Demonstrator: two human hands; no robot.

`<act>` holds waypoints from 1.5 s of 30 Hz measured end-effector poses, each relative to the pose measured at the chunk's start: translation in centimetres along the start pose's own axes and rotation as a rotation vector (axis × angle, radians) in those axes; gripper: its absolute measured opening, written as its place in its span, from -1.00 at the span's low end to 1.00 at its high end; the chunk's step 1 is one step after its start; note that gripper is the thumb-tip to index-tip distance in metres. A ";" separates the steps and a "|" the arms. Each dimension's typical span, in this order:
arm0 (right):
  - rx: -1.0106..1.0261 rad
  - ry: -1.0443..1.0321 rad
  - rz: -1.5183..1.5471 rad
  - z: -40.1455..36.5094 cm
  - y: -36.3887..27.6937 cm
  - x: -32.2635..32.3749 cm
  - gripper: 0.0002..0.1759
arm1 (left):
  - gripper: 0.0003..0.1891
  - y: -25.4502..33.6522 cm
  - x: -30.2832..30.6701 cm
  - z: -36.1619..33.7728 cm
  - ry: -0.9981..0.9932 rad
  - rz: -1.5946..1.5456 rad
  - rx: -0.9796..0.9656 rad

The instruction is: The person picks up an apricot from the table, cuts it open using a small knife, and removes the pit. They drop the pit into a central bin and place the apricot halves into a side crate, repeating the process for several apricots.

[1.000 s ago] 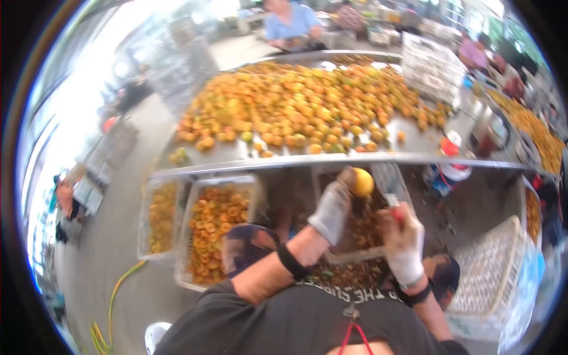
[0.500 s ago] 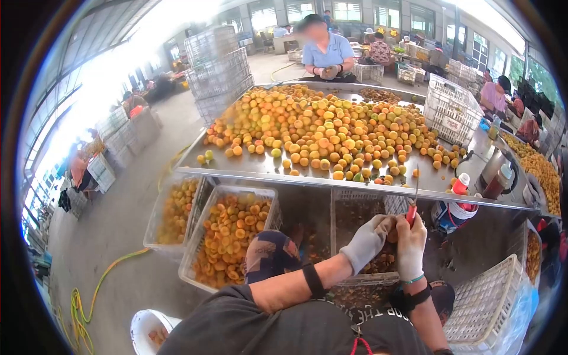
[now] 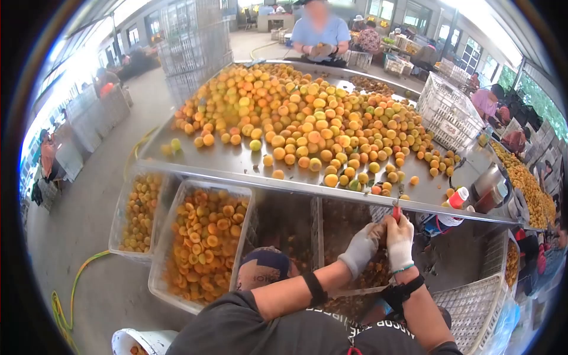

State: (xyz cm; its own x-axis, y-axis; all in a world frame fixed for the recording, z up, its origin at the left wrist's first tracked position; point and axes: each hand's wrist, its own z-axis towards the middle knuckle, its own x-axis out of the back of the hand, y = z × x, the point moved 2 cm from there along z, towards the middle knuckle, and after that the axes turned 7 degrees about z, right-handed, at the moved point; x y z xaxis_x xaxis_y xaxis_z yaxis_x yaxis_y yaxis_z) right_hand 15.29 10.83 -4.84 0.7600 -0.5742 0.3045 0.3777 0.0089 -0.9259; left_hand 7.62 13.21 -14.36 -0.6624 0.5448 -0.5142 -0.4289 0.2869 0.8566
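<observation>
My right hand [image 3: 399,241], in a white glove, is closed round a red-handled tool [image 3: 396,210] with a narrow metal tip pointing up and away from me. Its exact kind is hard to tell. Against it, my left hand [image 3: 362,248] in a greyish, stained glove is closed, with its fingertips hiding whatever they hold. Both hands are just below the near edge of the metal table [image 3: 284,184], over a crate [image 3: 320,236] with dark brown scraps. A large heap of apricots [image 3: 313,127] covers much of the tabletop.
Crates of apricot halves [image 3: 207,228] and apricots [image 3: 141,216] stand at the left below the table. A white bucket [image 3: 127,337] sits at lower left, beside a yellow-green hose [image 3: 77,278]. Bottles [image 3: 458,197] stand at the table's right. A co-worker [image 3: 322,29] faces me across it.
My view has shifted, so the table and crates appear larger and further left. Both hands stay together, and the red-handled tool remains in my right hand.
</observation>
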 end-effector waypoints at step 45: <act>0.633 -0.371 -0.355 -2.3 -5.5 -6.6 -0.79 | -0.50 5.2 3.5 -6.1 -0.220 1.144 -0.238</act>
State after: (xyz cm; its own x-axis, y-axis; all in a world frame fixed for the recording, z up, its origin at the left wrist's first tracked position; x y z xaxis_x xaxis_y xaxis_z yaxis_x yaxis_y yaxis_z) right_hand 7.00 12.65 -2.31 0.6227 -0.3223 0.7130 0.7719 0.4023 -0.4923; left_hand -0.70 11.81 -11.98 -0.6252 0.5198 0.5822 0.2239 -0.5952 0.7718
